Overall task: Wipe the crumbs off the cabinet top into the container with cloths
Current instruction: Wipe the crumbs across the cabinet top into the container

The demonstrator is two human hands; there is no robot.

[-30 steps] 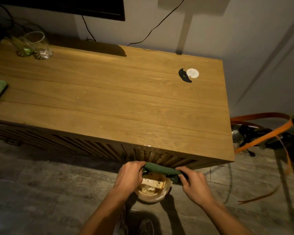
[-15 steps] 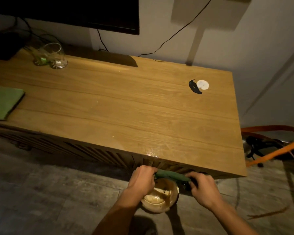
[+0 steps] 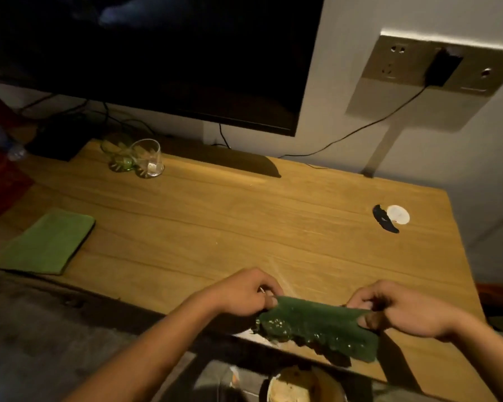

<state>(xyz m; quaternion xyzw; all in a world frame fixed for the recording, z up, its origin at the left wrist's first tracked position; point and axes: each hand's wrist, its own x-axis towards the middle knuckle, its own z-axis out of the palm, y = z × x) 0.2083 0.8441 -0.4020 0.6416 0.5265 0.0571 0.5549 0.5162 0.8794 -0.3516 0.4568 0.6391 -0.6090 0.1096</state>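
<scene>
A dark green cloth (image 3: 317,323) is stretched between my two hands above the front edge of the wooden cabinet top (image 3: 230,221). My left hand (image 3: 244,291) pinches its left end and my right hand (image 3: 401,309) pinches its right end. Pale crumbs cling to the cloth's lower left part. Below the edge, on the floor, stands the round container (image 3: 296,387), only partly in view at the bottom. A second, lighter green cloth (image 3: 45,242) lies folded flat at the cabinet's left front.
Two glasses (image 3: 141,158) stand at the back left. A black scrap and a white disc (image 3: 395,216) lie at the back right. A dark screen (image 3: 157,59) hangs over the back edge, with cables and a wall socket (image 3: 436,65) to the right.
Both hands have risen with the dark green cloth from over the container below the edge to above the cabinet's front edge. The view has tilted up, and the container has slid to the bottom.
</scene>
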